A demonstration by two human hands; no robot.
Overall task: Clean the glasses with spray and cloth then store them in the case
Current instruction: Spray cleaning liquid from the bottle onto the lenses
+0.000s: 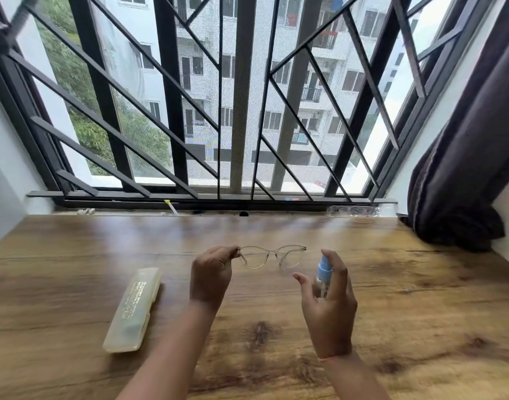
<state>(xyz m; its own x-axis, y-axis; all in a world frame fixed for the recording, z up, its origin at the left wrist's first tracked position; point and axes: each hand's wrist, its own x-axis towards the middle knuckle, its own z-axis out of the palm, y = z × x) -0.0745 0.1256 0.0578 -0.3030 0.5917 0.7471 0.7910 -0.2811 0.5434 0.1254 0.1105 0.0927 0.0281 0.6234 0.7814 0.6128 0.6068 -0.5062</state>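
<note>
1. At centre frame, the left hand (pixel 211 272) pinched the clear-framed glasses (pixel 272 253) by their left end, above the wooden table (pixel 420 298).
2. Just right of them, the right hand (pixel 328 307) gripped a blue-capped spray bottle (pixel 322 277), one finger raised behind its nozzle.
3. A pale, closed glasses case (pixel 135 308) lay on the table at lower left.

The person's left forearm (pixel 172 350) and right forearm (pixel 355 382) are bare as far as the picture's lower edge shows them, and so are the left hand (pixel 210 277) and right hand (pixel 329 310). A thin orange-red band (pixel 332 357), perhaps a thread, circles the right wrist; blur hides its make.
</note>
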